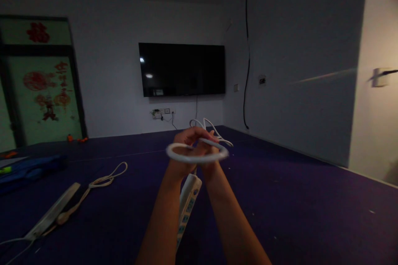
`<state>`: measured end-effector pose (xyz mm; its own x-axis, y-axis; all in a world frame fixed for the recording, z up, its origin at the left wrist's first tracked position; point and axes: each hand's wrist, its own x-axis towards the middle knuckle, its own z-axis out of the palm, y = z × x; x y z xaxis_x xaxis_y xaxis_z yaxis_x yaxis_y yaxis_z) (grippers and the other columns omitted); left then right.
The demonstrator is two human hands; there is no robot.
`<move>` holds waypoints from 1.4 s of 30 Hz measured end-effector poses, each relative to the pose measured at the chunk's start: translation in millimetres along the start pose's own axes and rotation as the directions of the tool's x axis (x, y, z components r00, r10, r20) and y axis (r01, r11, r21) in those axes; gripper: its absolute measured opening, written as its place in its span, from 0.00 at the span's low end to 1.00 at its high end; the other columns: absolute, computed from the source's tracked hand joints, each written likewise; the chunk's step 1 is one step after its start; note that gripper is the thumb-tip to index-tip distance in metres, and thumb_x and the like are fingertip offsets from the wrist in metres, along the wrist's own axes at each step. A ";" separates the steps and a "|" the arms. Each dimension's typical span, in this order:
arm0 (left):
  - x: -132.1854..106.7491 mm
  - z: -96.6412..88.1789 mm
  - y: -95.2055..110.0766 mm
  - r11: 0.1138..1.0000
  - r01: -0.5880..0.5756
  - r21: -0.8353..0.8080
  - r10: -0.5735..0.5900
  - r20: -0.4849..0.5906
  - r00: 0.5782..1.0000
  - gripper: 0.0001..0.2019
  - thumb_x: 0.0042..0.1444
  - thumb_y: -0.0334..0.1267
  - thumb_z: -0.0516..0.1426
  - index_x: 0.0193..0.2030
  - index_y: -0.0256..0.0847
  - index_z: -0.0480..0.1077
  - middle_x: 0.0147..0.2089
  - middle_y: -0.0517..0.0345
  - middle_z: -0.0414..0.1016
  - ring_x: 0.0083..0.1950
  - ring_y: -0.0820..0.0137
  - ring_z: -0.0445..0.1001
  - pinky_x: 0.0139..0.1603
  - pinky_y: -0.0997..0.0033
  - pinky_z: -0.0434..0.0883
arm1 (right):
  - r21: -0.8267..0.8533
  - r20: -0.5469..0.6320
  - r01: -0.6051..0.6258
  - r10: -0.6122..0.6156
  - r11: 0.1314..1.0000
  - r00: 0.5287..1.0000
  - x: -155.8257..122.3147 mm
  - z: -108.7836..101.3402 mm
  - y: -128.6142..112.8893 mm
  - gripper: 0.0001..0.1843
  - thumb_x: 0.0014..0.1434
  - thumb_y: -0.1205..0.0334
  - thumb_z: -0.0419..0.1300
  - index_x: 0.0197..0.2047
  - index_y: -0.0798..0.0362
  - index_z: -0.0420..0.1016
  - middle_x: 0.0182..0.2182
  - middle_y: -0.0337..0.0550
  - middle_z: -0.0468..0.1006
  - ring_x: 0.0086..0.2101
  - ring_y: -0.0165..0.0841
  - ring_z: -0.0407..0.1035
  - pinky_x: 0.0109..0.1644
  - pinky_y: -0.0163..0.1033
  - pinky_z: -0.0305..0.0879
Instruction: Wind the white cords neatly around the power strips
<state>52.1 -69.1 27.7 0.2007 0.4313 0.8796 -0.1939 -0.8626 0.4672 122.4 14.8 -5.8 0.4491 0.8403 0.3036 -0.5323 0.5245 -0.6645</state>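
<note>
The left forearm (164, 219) and right forearm (231, 215) flank the power strip (187, 205). Beyond its far end, the left hand (185, 136) and right hand (205, 150) curl close together.

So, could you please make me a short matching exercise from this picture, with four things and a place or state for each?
Things:
1. TV
2. Strip between the forearms
3. Hands
4. Door

Places and states:
A. bearing a row of sockets
B. marked with red decorations
C. mounted on the far wall, screen dark
D. together, holding a looped white cable

Right pairs: 1-C, 2-A, 3-D, 4-B
</note>
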 end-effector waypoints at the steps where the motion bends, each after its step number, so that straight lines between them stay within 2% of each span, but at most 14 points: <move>1: 1.8 -3.7 -1.1 0.994 -0.019 -0.103 0.004 -0.147 0.989 0.05 0.48 0.36 0.61 0.28 0.40 0.69 0.27 0.58 0.75 0.31 0.71 0.75 0.41 0.66 0.72 | 0.036 0.029 -0.050 0.049 0.998 0.998 -2.2 4.7 -2.1 0.23 0.56 0.43 0.51 0.20 0.51 0.61 0.11 0.31 0.59 0.12 0.24 0.53 0.14 0.32 0.52; 4: 5.6 -20.2 -0.9 0.931 -0.130 -0.341 -0.084 -0.547 0.833 0.11 0.43 0.37 0.64 0.30 0.41 0.65 0.22 0.66 0.68 0.25 0.77 0.70 0.36 0.72 0.72 | 0.041 0.093 -0.127 0.123 0.991 0.988 -10.3 17.6 -6.9 0.25 0.56 0.41 0.51 0.18 0.53 0.61 0.08 0.29 0.55 0.10 0.22 0.49 0.12 0.30 0.47; 6: 6.0 -34.0 0.0 0.881 -0.147 -0.449 -0.230 -0.680 0.696 0.12 0.46 0.41 0.62 0.30 0.41 0.63 0.22 0.67 0.66 0.21 0.81 0.65 0.30 0.78 0.69 | 0.031 0.183 -0.090 0.083 0.995 0.980 -16.2 22.9 -7.5 0.26 0.54 0.40 0.52 0.18 0.53 0.62 0.09 0.30 0.58 0.10 0.21 0.49 0.13 0.29 0.47; 9: 4.9 -53.5 -2.4 0.824 -0.002 -0.567 -0.474 -0.691 0.546 0.17 0.56 0.53 0.51 0.28 0.41 0.59 0.22 0.63 0.65 0.14 0.83 0.53 0.16 0.81 0.57 | -0.003 0.300 -0.031 0.030 1.000 0.954 -21.6 24.1 -4.5 0.27 0.51 0.37 0.53 0.18 0.53 0.62 0.11 0.32 0.62 0.10 0.21 0.50 0.13 0.29 0.47; 11: 4.6 -62.3 -6.5 0.783 0.139 -0.606 -0.584 -0.640 0.499 0.17 0.59 0.51 0.46 0.28 0.41 0.57 0.21 0.61 0.66 0.13 0.83 0.48 0.12 0.82 0.50 | -0.062 0.358 0.009 0.014 0.998 0.933 -21.7 21.6 -1.6 0.29 0.50 0.35 0.52 0.17 0.53 0.62 0.10 0.32 0.60 0.11 0.21 0.51 0.13 0.29 0.45; 17: 1.6 -65.5 -18.1 0.735 0.511 -0.446 -0.679 -0.493 0.545 0.02 0.56 0.32 0.50 0.33 0.40 0.59 0.19 0.66 0.65 0.10 0.83 0.47 0.11 0.84 0.48 | -0.208 0.462 0.107 0.001 0.972 0.887 -17.2 14.7 2.8 0.31 0.45 0.32 0.55 0.16 0.54 0.62 0.10 0.33 0.62 0.11 0.21 0.52 0.14 0.28 0.46; 20: -3.9 -66.1 -26.1 0.750 0.586 -0.308 -0.648 -0.518 0.558 0.09 0.52 0.28 0.53 0.39 0.42 0.59 0.21 0.69 0.65 0.10 0.83 0.53 0.12 0.83 0.55 | -0.236 0.485 0.136 -0.005 0.962 0.875 -16.0 13.8 4.5 0.30 0.45 0.33 0.56 0.15 0.54 0.63 0.10 0.34 0.62 0.12 0.22 0.53 0.15 0.28 0.47; 25: -11.4 -73.8 -46.9 0.914 0.398 -0.078 -0.310 -0.768 0.561 0.38 0.41 0.20 0.60 0.57 0.49 0.50 0.29 0.71 0.64 0.17 0.80 0.66 0.18 0.79 0.67 | -0.244 0.438 0.178 -0.055 0.953 0.897 -10.5 10.6 8.6 0.30 0.48 0.33 0.53 0.17 0.55 0.65 0.11 0.35 0.65 0.13 0.23 0.56 0.16 0.29 0.49; 29: -8.2 -76.3 -51.0 0.979 0.203 -0.029 -0.119 -0.887 0.446 0.42 0.39 0.23 0.64 0.57 0.52 0.48 0.35 0.68 0.64 0.22 0.79 0.70 0.26 0.76 0.73 | -0.271 0.445 0.184 -0.046 0.945 0.894 -7.3 8.6 13.5 0.30 0.48 0.34 0.53 0.18 0.55 0.65 0.13 0.37 0.68 0.13 0.23 0.57 0.17 0.29 0.50; 32: -4.3 -81.4 -42.2 0.965 0.185 -0.185 -0.244 -0.893 0.378 0.31 0.46 0.35 0.63 0.53 0.50 0.52 0.34 0.67 0.65 0.20 0.80 0.68 0.26 0.75 0.72 | -0.276 0.432 0.182 -0.047 0.944 0.901 -6.2 7.9 17.1 0.29 0.48 0.34 0.54 0.19 0.55 0.66 0.13 0.37 0.68 0.13 0.24 0.57 0.17 0.29 0.51; 34: -3.8 -87.9 -34.6 0.914 0.232 -0.334 -0.403 -0.818 0.410 0.21 0.51 0.51 0.57 0.48 0.46 0.57 0.31 0.64 0.68 0.18 0.78 0.66 0.22 0.74 0.70 | -0.279 0.415 0.183 -0.053 0.943 0.908 -5.9 7.6 17.8 0.29 0.48 0.34 0.54 0.18 0.54 0.66 0.12 0.37 0.67 0.13 0.24 0.57 0.17 0.29 0.51; 37: -5.4 -96.8 -28.6 0.833 0.299 -0.465 -0.553 -0.678 0.485 0.29 0.51 0.68 0.38 0.39 0.44 0.60 0.24 0.59 0.69 0.15 0.74 0.62 0.16 0.75 0.61 | -0.288 0.408 0.190 -0.059 0.939 0.911 -6.9 7.3 16.1 0.30 0.48 0.34 0.53 0.17 0.54 0.66 0.11 0.37 0.66 0.14 0.24 0.57 0.17 0.30 0.50; 39: -6.4 -99.0 -30.3 0.806 0.345 -0.482 -0.592 -0.633 0.499 0.32 0.51 0.68 0.32 0.36 0.44 0.60 0.20 0.60 0.67 0.12 0.75 0.57 0.14 0.77 0.55 | -0.296 0.423 0.210 -0.069 0.932 0.903 -8.5 7.2 14.4 0.30 0.48 0.34 0.54 0.16 0.55 0.66 0.11 0.36 0.65 0.13 0.24 0.56 0.17 0.30 0.49; 42: -7.6 -96.4 -38.4 0.734 0.506 -0.453 -0.677 -0.546 0.494 0.24 0.59 0.58 0.37 0.34 0.42 0.62 0.15 0.64 0.61 0.09 0.78 0.49 0.12 0.79 0.48 | -0.298 0.445 0.243 -0.091 0.923 0.891 -10.9 7.2 13.6 0.30 0.49 0.35 0.54 0.16 0.55 0.67 0.10 0.36 0.64 0.14 0.24 0.56 0.18 0.30 0.50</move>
<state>-34.6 -13.8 11.7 -0.2936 0.9412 0.1670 -0.4760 -0.2955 0.8283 105.1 13.7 -13.3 0.1293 0.7621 0.6345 -0.1687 0.6474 -0.7432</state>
